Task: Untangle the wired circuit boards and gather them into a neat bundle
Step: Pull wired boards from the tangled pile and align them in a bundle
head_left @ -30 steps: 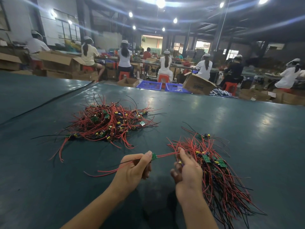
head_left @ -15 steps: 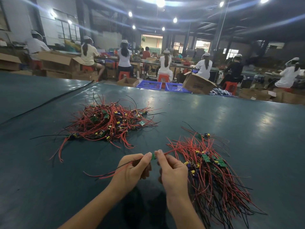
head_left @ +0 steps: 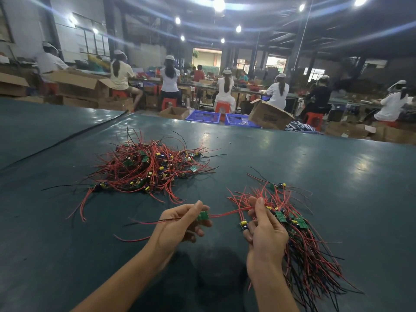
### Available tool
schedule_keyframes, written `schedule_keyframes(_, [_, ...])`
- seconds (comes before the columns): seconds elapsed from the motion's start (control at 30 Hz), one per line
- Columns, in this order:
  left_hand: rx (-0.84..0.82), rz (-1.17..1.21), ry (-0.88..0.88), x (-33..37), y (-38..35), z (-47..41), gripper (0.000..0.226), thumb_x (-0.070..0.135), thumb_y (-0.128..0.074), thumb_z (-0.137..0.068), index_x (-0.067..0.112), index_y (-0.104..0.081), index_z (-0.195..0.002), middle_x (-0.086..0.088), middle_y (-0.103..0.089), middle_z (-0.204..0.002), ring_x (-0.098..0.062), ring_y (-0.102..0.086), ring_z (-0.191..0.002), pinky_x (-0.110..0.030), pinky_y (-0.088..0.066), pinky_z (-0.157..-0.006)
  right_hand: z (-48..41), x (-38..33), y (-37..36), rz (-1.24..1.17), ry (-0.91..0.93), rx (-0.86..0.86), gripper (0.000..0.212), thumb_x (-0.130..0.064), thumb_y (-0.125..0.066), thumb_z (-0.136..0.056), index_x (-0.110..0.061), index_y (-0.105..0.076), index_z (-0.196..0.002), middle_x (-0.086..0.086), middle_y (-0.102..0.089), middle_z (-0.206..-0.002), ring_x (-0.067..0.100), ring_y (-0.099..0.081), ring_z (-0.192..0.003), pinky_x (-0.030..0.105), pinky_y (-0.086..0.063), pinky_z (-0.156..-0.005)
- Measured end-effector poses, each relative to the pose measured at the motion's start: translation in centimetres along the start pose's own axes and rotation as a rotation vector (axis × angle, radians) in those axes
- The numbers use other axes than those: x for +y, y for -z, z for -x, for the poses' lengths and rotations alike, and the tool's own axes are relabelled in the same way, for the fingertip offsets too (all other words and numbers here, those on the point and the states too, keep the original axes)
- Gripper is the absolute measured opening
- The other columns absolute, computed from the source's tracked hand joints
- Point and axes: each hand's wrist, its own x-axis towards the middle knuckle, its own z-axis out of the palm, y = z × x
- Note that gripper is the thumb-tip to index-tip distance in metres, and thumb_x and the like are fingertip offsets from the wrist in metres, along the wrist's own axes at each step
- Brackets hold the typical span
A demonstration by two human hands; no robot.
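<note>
Containers first: past the far edge of the bench (head_left: pixel 337 176) there's a blue crate (head_left: pixel 203 115) and a second blue crate (head_left: pixel 240 120) right beside it. Both are slotted plastic, and the second has some pale stuff lying in it that's too small to make out. Next to them is a small open cardboard box (head_left: pixel 174 112) and a tipped cardboard box (head_left: pixel 269 114) leaning on its corner; can't see inside either one.

Now the actual stuff. The tangled heap (head_left: pixel 148 167) sits on the bench out front and to the left, a messy nest of red and black leads with little green boards and yellow-topped parts poking out everywhere. The bundle (head_left: pixel 301 244) is on the right, just beside and partly under the right hand (head_left: pixel 264 233), with its leads running mostly the same way toward the near edge and its boards grouped at the top.

The left hand (head_left: pixel 180 224) pinches a single green board (head_left: pixel 202 215) between thumb and fingers, just above the bench. Its red wires (head_left: pixel 229 213) stretch across to the right hand, which pinches them between thumb and forefinger. The hands are apart, joined only by that wire.
</note>
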Motion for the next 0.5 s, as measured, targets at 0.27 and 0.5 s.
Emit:
schedule_keyframes(0.27, [0.206,0.403,0.14,0.5,0.3,-0.5,0.031,0.038,-0.074,-0.065,0.011,-0.066,-0.079,-0.002,-0.063,-0.062,-0.008,-0.05,-0.045,-0.018,-0.047,-0.043,0.5,-0.1,-0.1,-0.068,0.116,-0.096,0.048,-0.059,-0.056,-0.078,-0.018,-0.078,-0.088,-0.003,-0.055,-0.062,0.005,-0.031,-0.042,0.017,-0.027,-0.038])
schedule_keyframes(0.5, [0.017,0.311,0.224,0.7,0.6,-0.7,0.034,0.044,-0.073,-0.066,0.011,-0.065,-0.067,0.005,-0.031,-0.048,-0.007,-0.028,-0.036,-0.019,-0.027,-0.037,0.9,1.3,-0.6,0.218,-0.075,-0.319,0.051,-0.059,-0.059,-0.074,-0.013,-0.078,-0.085,-0.006,-0.048,-0.055,0.005,-0.029,-0.039,0.017,-0.023,-0.036])
